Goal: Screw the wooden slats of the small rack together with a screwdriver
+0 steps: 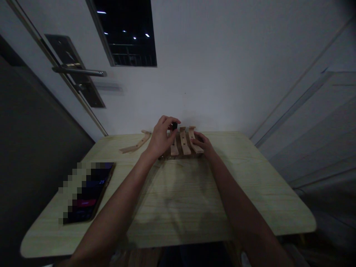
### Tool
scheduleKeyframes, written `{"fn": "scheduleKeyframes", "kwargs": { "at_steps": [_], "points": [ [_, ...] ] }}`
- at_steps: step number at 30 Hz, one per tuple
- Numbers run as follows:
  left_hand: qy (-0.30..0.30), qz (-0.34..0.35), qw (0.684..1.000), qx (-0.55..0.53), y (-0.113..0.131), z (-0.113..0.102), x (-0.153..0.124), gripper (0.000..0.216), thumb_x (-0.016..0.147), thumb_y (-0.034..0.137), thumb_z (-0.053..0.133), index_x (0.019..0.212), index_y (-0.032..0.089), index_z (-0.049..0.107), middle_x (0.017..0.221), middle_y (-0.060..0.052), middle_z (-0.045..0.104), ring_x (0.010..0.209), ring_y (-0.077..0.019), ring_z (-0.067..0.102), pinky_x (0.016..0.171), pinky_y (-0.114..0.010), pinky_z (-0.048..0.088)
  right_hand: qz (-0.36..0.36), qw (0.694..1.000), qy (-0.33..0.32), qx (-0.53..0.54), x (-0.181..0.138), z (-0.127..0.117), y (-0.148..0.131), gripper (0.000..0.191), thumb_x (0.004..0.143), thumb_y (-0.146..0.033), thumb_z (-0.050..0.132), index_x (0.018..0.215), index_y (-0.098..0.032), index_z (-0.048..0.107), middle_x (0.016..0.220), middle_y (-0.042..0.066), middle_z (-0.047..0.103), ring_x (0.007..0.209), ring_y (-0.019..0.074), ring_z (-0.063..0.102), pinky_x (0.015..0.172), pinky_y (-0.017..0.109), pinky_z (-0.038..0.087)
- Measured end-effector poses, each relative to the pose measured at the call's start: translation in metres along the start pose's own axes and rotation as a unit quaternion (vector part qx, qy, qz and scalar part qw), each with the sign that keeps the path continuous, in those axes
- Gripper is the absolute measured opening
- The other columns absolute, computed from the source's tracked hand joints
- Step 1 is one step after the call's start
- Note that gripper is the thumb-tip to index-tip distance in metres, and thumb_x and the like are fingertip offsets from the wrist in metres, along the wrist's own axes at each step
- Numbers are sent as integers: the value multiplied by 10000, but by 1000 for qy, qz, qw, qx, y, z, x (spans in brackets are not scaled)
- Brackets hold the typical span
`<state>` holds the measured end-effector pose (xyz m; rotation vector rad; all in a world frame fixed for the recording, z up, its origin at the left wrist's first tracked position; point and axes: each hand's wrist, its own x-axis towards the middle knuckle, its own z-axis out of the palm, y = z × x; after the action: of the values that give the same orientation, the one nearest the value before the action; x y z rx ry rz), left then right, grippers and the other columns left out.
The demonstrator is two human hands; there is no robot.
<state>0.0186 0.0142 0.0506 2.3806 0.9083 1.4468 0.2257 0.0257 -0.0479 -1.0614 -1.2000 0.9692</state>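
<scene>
Pinched between thumb and fingers of my left hand [161, 138] is a small black piece [174, 126], held over the leftmost of three curved light-wood pieces [174, 149]. These stand side by side on a brown base [180, 157], each with a dark hole or spot in it; the middle one [184, 144] is untouched. My right hand [204, 144] grips the right end, its fingers against the rightmost curved wooden piece [194, 142]. Part of the base is hidden behind my left hand.
More bent wooden pieces [137, 144] lie on the table to the left. A phone or tablet [93, 193] with a lit screen rests at the near left. Behind the table [178, 200] stands a white door [211, 74] with a metal handle [83, 71].
</scene>
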Motion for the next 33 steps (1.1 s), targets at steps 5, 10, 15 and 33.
{"fn": "scheduleKeyframes", "kwargs": {
  "at_steps": [5,10,15,33],
  "points": [
    [-10,17,1000,-1,-1,-1,-1,380,775,11,497,1094,201,578,1037,-47,576,909,-137,580,797,-286,552,10,1000,-8,6,-1,-1,-2,555,570,-447,756,1064,-221,644,1129,66,678,1051,254,612,980,448,444],
    [-17,18,1000,3,-3,-1,-1,434,760,-17,444,1115,189,582,1078,-61,612,965,-151,597,849,-316,549,9,1000,-2,3,0,0,-2,557,558,-443,760,1048,-208,642,1113,69,683,1049,260,614,976,448,447],
    [-17,24,1000,7,-3,-1,-1,474,743,-36,426,1128,195,578,1073,-58,601,978,-153,591,885,-340,540,18,1000,-7,0,1,0,-2,569,558,-466,758,1057,-214,647,1114,76,684,1038,262,617,955,451,460],
    [-2,-10,1000,0,1,-1,0,247,814,77,571,1018,208,623,965,-27,532,798,-110,560,755,-272,550,20,1000,-10,16,-2,0,-6,508,572,-394,756,1032,-215,638,1104,64,683,1039,255,620,974,447,450]
  ]
}}
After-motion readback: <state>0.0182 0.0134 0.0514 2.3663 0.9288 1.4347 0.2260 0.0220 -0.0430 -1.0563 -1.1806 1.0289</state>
